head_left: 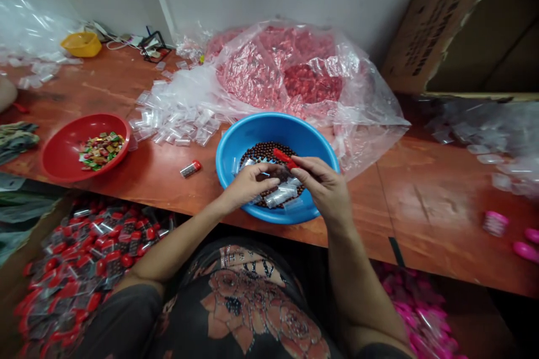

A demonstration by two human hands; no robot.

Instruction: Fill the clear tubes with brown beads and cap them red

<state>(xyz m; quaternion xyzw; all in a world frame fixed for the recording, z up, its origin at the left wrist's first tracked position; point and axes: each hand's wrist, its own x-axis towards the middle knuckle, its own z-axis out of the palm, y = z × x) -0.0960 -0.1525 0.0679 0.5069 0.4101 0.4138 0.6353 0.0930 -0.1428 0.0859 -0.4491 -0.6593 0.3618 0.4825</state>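
Observation:
Over a blue bowl (227, 190), my left hand (252, 182) has its thumb and fingers closed round a small clear container (278, 174) that looks dark inside. Part of it is hidden by the fingers. My right hand (326, 185) pinches a red cap (284, 156) close beside the container's end; I cannot tell whether they touch. Brown beads (265, 151) cover the bottom of the bowl, with several clear empty containers (280, 194) lying on them. A filled container with a red cap (191, 168) lies on the table left of the bowl.
Behind the bowl lies a large clear bag of red caps (269, 73). Clear containers (177, 118) are heaped to its left. A red bowl (59, 151) holds small wrapped pieces. Capped containers (92, 258) fill a box below the table. A cardboard box (421, 33) stands back right.

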